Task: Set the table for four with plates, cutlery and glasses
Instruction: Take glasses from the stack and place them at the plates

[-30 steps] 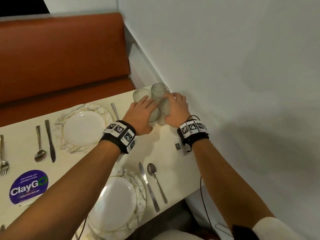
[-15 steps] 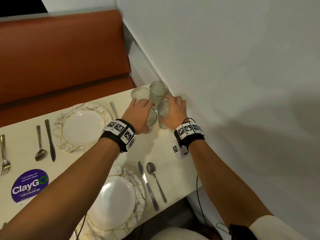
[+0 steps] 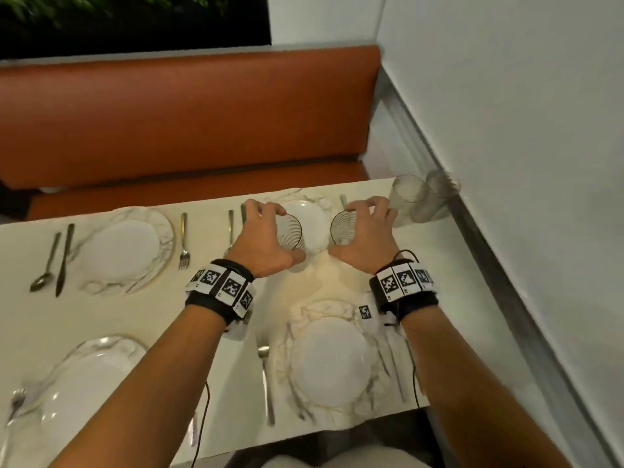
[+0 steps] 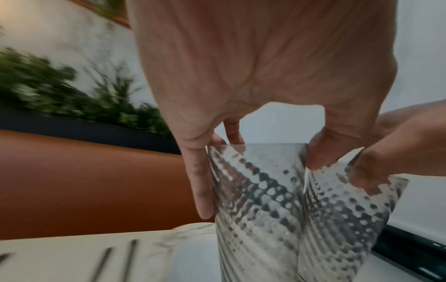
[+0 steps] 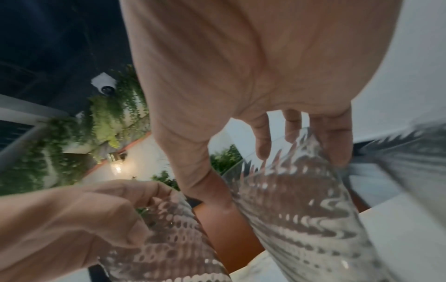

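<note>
My left hand (image 3: 280, 231) grips a ribbed clear glass (image 3: 290, 233) from above by its rim, thumb on the near side. My right hand (image 3: 351, 230) holds a second glass (image 3: 344, 228) the same way. Both glasses hang side by side over the far right plate (image 3: 309, 211). In the left wrist view my left hand (image 4: 258, 166) clasps its glass (image 4: 255, 200). The right wrist view shows my right hand (image 5: 275, 171) round its glass (image 5: 301, 209). Two more glasses (image 3: 420, 201) stand in the table's far right corner.
Three other plates are laid: far left (image 3: 125, 251), near right (image 3: 331, 363), near left (image 3: 67, 393). A fork (image 3: 184, 241), a spoon and a knife (image 3: 64, 261) lie beside them. The white wall (image 3: 506, 163) runs along the right edge. An orange bench (image 3: 185, 113) lies beyond.
Both hands were at the cluster of glasses in the corner. Each now holds one glass, lifted away and carried left over the far right plate. Two glasses stay in the corner.
</note>
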`<state>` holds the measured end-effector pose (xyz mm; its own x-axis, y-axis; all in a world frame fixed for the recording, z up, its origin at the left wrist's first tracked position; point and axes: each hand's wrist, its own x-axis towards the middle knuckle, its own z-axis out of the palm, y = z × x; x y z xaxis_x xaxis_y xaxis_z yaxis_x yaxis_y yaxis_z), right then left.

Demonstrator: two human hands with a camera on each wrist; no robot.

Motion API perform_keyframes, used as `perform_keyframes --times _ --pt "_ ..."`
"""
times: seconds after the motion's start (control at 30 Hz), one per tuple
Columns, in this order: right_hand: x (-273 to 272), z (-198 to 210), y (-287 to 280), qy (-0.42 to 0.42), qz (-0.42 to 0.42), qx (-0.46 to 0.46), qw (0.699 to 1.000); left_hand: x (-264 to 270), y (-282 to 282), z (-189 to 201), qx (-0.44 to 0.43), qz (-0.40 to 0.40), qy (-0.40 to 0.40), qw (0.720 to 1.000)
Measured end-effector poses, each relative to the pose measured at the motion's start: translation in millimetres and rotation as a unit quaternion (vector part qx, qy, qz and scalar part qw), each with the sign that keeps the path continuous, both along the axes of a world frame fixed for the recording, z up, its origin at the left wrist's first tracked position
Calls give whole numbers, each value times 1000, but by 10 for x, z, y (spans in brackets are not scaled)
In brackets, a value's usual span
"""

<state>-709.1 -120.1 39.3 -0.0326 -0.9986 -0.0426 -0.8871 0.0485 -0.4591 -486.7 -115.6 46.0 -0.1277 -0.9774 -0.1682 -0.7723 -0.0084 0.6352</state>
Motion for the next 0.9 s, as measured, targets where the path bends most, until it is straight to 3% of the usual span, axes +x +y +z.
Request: perform_keyframes --times 0.2,0.43,0.6,0.9 --pt "1690 8 209 -151 89 76 982 1751 520 -35 -1 121 25 992" --pt "3258 -239 513 -106 199 131 966 3319 1077 -166 12 226 22 974" --pt "3807 -384 629 -70 238 170 954 3860 1305 -381 21 258 18 966" --pt "4067 -489 686 -34 266 198 943 4147 1408 -675 28 280 16 959"
